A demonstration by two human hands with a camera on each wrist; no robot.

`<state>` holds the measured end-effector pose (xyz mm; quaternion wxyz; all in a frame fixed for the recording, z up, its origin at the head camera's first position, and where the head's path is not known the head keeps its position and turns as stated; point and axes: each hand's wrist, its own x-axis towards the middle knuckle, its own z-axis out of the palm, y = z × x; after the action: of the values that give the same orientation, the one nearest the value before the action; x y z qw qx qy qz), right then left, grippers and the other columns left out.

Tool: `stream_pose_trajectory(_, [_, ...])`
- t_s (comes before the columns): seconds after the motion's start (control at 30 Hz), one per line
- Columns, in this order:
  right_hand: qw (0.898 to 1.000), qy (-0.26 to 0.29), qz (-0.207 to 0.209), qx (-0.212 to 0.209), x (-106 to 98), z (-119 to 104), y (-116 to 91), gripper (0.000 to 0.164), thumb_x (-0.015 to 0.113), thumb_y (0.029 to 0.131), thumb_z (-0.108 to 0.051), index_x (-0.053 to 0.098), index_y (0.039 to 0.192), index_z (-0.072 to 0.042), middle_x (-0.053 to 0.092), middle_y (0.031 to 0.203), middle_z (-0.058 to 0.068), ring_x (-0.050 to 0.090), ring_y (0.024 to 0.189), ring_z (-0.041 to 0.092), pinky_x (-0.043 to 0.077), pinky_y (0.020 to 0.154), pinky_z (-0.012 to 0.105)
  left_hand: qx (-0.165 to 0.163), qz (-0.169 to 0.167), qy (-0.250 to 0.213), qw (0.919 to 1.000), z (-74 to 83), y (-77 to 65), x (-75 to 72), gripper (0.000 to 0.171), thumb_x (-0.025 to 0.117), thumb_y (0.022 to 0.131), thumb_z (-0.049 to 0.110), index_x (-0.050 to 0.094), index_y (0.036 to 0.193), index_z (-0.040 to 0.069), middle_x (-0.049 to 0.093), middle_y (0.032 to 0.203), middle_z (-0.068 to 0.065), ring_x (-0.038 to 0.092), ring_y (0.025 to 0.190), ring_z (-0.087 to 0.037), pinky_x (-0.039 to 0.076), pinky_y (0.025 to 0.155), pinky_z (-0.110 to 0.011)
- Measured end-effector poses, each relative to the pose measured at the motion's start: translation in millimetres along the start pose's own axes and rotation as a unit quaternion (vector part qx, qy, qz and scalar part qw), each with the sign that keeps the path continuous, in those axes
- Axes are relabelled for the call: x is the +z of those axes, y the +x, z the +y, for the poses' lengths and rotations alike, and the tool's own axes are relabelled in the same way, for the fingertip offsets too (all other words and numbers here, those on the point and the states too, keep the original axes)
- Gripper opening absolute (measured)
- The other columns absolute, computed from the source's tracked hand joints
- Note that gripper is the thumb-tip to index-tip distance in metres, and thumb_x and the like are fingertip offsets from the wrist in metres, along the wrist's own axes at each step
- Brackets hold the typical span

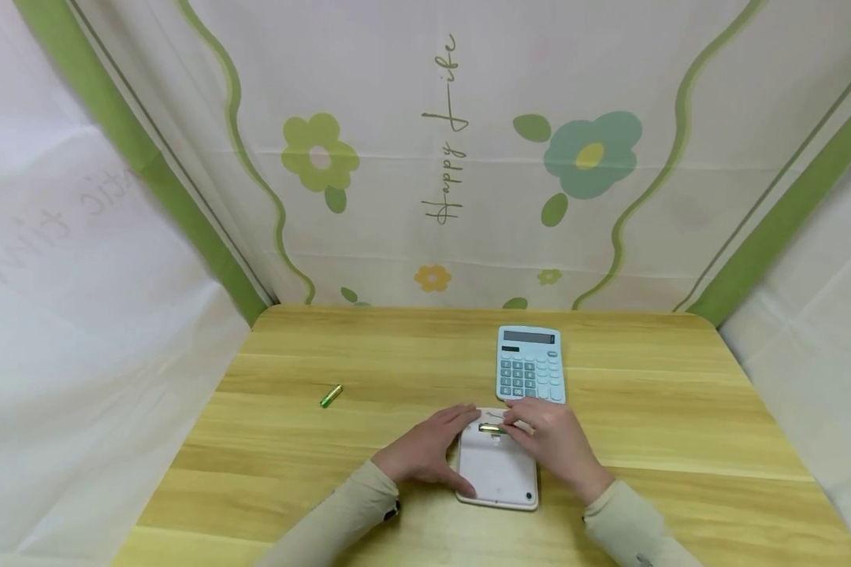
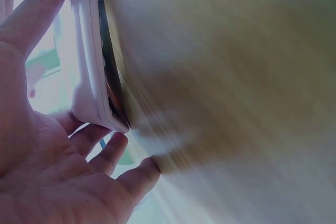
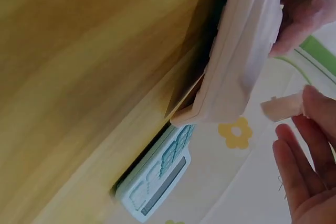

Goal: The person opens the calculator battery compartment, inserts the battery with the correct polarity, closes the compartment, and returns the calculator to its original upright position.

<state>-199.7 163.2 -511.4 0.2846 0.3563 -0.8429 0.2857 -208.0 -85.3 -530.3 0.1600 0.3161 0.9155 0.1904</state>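
Observation:
A pinkish-white calculator [image 1: 498, 472] lies face down on the table, its battery compartment uncovered near the far end. Inside that compartment sits a green and gold battery [image 1: 491, 428]. My left hand [image 1: 429, 449] holds the calculator along its left side, thumb at the near corner and fingers at the far corner. Over the far right part, my right hand [image 1: 556, 442] pinches a small pinkish battery cover [image 3: 283, 107] between thumb and fingers. The right wrist view shows this cover raised off the calculator's back.
Just beyond the pinkish one lies a light blue calculator [image 1: 530, 364], face up. A loose green and gold battery [image 1: 331, 395] rests on the wooden table [image 1: 269, 441] at the left. Printed curtains [image 1: 383, 228] stand behind the table and along both sides.

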Motion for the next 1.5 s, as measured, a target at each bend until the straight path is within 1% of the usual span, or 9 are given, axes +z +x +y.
stream_pose_trajectory(0.2, [0.995,-0.034,-0.091,0.027,8,-6,4,0.024,0.093,0.07,-0.003,0.072,0.076,-0.016,0.069,0.076,-0.009,0.064,0.067,0.004,0.055,0.061,0.017,-0.002,0.003,-0.007,1.0,-1.7,-1.9,0.8,0.121,0.087,0.07,0.067,0.028,0.165,0.021,0.029,0.171,0.002,0.028,0.157,-0.02,0.033,0.126,-0.04])
stream_pose_trajectory(0.33, [0.991,-0.053,-0.121,0.037,13,-7,6,0.024,0.094,0.07,-0.007,0.073,0.076,-0.017,0.066,0.077,-0.011,0.062,0.068,0.002,0.056,0.063,0.017,-0.003,0.005,-0.008,1.0,-2.4,-2.0,0.2,0.12,0.086,0.071,0.068,0.028,0.165,0.022,0.029,0.171,0.003,0.028,0.158,-0.019,0.033,0.126,-0.04])
stream_pose_trajectory(0.47, [0.988,-0.059,-0.13,0.058,16,-6,5,0.025,0.095,0.069,-0.012,0.074,0.078,-0.02,0.067,0.078,-0.012,0.063,0.071,0.003,0.057,0.066,0.02,0.002,0.006,-0.007,1.0,-0.7,-2.5,-1.2,0.119,0.086,0.071,0.067,0.028,0.165,0.021,0.029,0.171,0.003,0.028,0.158,-0.019,0.033,0.126,-0.04])
stream_pose_trajectory(0.6, [0.986,-0.064,-0.139,0.071,18,-4,4,0.023,0.094,0.073,-0.017,0.073,0.08,-0.022,0.07,0.081,-0.012,0.065,0.077,0.006,0.058,0.07,0.024,0.005,0.005,-0.008,0.9999,0.1,-1.9,-1.9,0.119,0.086,0.072,0.066,0.028,0.165,0.021,0.028,0.171,0.002,0.027,0.158,-0.02,0.033,0.126,-0.04])
stream_pose_trajectory(0.73, [0.985,-0.056,-0.15,0.07,19,-2,4,0.021,0.093,0.075,-0.02,0.073,0.08,-0.023,0.068,0.082,-0.013,0.065,0.075,0.005,0.057,0.069,0.023,0.002,0.004,-0.009,0.9999,-0.5,-1.5,-1.5,0.119,0.086,0.071,0.066,0.027,0.165,0.022,0.027,0.171,0.003,0.027,0.158,-0.019,0.033,0.126,-0.04])
stream_pose_trajectory(0.93, [0.986,-0.049,-0.148,0.056,19,-1,4,0.02,0.093,0.074,-0.022,0.075,0.081,-0.023,0.067,0.08,-0.014,0.064,0.072,0.003,0.055,0.066,0.022,0.001,0.003,-0.012,0.9999,-1.1,-1.7,-1.1,0.12,0.086,0.071,0.067,0.027,0.165,0.022,0.027,0.171,0.004,0.027,0.158,-0.019,0.033,0.126,-0.041])
stream_pose_trajectory(1.1, [0.986,-0.04,-0.15,0.065,17,-1,4,0.018,0.093,0.074,-0.02,0.077,0.082,-0.022,0.071,0.079,-0.014,0.063,0.071,0.001,0.054,0.065,0.02,-0.001,0.001,-0.014,0.9999,-1.2,-1.6,-1.4,0.119,0.086,0.071,0.067,0.027,0.165,0.023,0.027,0.171,0.004,0.027,0.158,-0.019,0.034,0.125,-0.041])
stream_pose_trajectory(1.23, [0.985,-0.022,-0.155,0.067,15,-1,4,0.016,0.092,0.076,-0.015,0.08,0.086,-0.018,0.075,0.08,-0.01,0.067,0.072,0.003,0.057,0.066,0.021,-0.002,0.002,-0.012,0.9999,-1.2,-1.8,-1.3,0.12,0.087,0.071,0.067,0.028,0.165,0.022,0.027,0.171,0.003,0.028,0.158,-0.019,0.034,0.126,-0.041])
stream_pose_trajectory(1.5, [0.986,-0.015,-0.161,0.051,13,0,1,0.014,0.09,0.078,-0.011,0.081,0.089,-0.014,0.078,0.083,-0.006,0.071,0.074,0.008,0.059,0.067,0.023,0.005,0.005,-0.011,0.9999,-1.0,-2.3,-0.3,0.12,0.087,0.071,0.067,0.028,0.165,0.021,0.028,0.171,0.003,0.028,0.157,-0.019,0.034,0.125,-0.039])
